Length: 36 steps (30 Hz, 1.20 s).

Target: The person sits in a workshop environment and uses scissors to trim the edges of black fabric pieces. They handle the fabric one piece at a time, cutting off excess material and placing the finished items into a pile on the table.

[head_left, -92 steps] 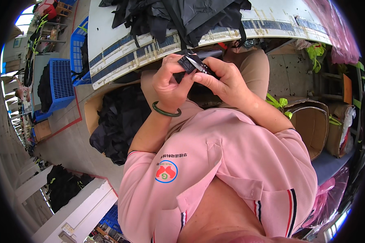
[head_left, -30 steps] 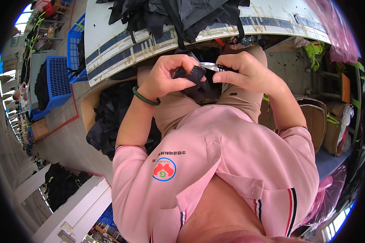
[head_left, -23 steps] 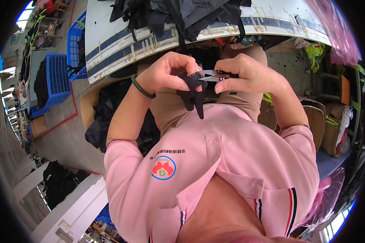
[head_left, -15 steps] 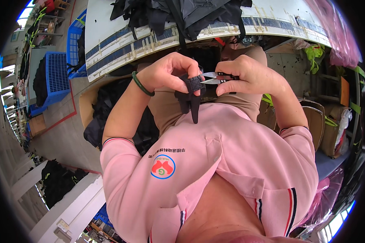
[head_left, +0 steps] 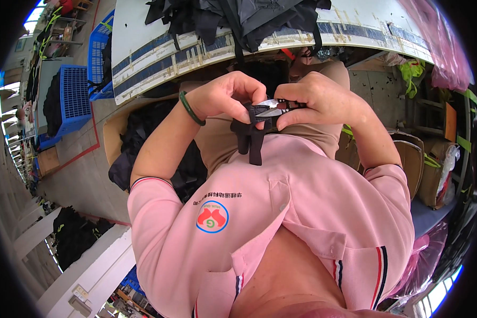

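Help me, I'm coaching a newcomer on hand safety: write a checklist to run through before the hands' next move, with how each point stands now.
1. Cloth gripped: ok. The left hand pinches the black cloth.
2. Snips gripped: ok. The right hand holds the snips.
3. Blades apart: ok. They stand open, pointing at the cloth.
4. Left fingers well away from the blades: not ok. They look very close to the tips.
5. Exact spot where the blades meet the cloth: cannot tell, too small.
6. Bracelet away from the blades: ok. It sits on the left wrist.
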### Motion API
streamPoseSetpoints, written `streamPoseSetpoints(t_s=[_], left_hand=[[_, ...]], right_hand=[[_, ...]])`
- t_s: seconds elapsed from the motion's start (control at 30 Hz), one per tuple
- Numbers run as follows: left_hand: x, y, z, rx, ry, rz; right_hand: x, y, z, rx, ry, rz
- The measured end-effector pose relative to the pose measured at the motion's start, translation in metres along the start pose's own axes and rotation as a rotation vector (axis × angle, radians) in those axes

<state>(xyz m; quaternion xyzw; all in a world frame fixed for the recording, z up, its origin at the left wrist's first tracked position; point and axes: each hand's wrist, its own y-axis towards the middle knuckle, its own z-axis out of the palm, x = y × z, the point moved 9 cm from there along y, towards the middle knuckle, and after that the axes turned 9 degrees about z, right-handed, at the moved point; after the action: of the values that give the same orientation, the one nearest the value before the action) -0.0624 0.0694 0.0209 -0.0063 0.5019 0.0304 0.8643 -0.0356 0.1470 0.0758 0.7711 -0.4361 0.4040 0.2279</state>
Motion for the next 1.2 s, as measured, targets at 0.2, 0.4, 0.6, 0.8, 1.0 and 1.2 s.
streamPoseSetpoints(t_s=[0.2, 0.4, 0.6, 0.8, 1.0, 1.2], left_hand=[[0.004, 0.0, 0.003, 0.016, 0.005, -0.042], [0.006, 0.0, 0.004, 0.014, -0.006, -0.07], [0.011, 0.001, 0.004, -0.037, 0.047, -0.165], [0.007, -0.002, -0.012, -0.128, 0.123, -0.026], [-0.005, -0.018, -0.044, -0.636, 0.197, 0.332], [-0.014, -0.018, -0.037, -0.669, 0.255, 0.428]], right_hand=[[-0.006, 0.0, 0.003, 0.012, -0.018, 0.001], [-0.001, 0.002, 0.005, 0.054, -0.046, 0.003], [-0.006, 0.004, 0.008, 0.09, -0.085, 0.029], [-0.026, 0.0, -0.007, -0.011, -0.042, 0.162], [-0.026, -0.013, -0.013, -0.377, -0.153, 0.259], [-0.014, -0.009, -0.013, -0.49, -0.236, 0.161]])
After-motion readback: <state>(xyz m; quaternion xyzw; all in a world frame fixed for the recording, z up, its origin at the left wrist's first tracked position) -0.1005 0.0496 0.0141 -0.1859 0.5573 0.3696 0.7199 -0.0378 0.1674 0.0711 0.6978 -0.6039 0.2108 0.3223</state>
